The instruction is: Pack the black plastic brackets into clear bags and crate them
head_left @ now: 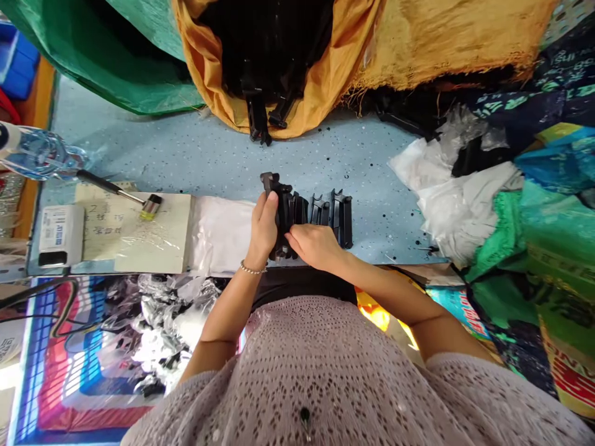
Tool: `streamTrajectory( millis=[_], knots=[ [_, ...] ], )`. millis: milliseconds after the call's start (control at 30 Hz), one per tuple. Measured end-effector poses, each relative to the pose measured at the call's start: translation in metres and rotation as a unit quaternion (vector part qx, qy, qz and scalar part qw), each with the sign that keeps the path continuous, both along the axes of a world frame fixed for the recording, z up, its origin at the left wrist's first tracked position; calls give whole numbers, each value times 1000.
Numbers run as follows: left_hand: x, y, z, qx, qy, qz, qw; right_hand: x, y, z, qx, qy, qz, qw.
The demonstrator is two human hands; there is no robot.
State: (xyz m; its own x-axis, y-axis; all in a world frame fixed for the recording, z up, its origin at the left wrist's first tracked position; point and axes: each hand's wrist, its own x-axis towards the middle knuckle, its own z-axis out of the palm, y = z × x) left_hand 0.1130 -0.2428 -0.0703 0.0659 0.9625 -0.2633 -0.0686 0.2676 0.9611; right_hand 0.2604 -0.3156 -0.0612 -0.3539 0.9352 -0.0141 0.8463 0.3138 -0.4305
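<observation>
Several black plastic parts (289, 214) are bunched side by side near the table's front edge. Around the left end of this bunch, my left hand (264, 226) is closed, its thumb over the top of a part. My right hand (313, 244) has its fingers drawn together against the bunch's lower right side; its fingertips are partly hidden. Just right of the bunch stand two more groups of black parts, one narrow (320, 210) and one (341, 220) farther right. A clear plastic sheet over white material (220, 232) lies left of my left hand.
An orange sack (320, 93) of black parts opens at the back. Cardboard (155, 241), a hammer (109, 186), a small white box (60, 235) and a bottle (39, 152) lie left. White bags (446, 179) are at right. A blue basket (28, 371) holding bagged parts is below left.
</observation>
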Motion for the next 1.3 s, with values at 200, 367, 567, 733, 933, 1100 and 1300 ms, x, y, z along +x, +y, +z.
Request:
streamTrajectory(
  millis=[200,367,567,733,933,1100,1300],
  knots=[
    [-16,-3,-32,90,326,-65,939,23,59,12,-27,7,-74,997],
    [11,-24,-35,71,513,-149,842,2,184,11,24,-21,-177,984],
    [21,-36,-37,174,543,-176,802,-41,260,-17,-10,-94,-174,980],
    [-10,-12,-46,194,313,-92,925,-20,236,-14,-69,15,-172,983],
    [-9,28,-23,-29,-196,-7,980,3,119,0,-376,597,-140,695],
    [3,18,-1,20,-177,16,984,15,40,9,-456,467,-41,756],
    [-6,-13,11,92,-11,-46,995,31,73,35,73,92,-79,990]
  ],
)
